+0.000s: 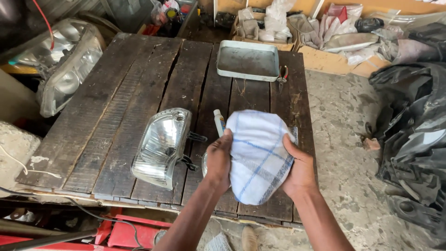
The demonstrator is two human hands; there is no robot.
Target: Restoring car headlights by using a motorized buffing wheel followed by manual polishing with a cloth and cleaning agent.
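Head view, lower centre of frame: white cloth with blue check lines (258, 155), draped over a rounded object hidden beneath it, held above the near edge of a dark wooden plank table (116, 107). Left hand (218, 160): grip closed on the cloth's left side, fingers curled around it. Right hand (299, 169): grip closed on the cloth's right side, thumb pressed on the fabric. Small white tube with blue label (219, 122): lying on the table just above the left hand, partly behind the cloth. Clear headlight unit (162, 146): lying on the table left of the hands, black brackets on its right side. Pale metal tray (248, 60): at the far edge of the table, upper centre. Pliers with red handles (282, 76): just right of the tray. Second headlight (67, 65): upper left of frame, off the table. Black plastic sheeting (411, 135): right edge, on the concrete floor.
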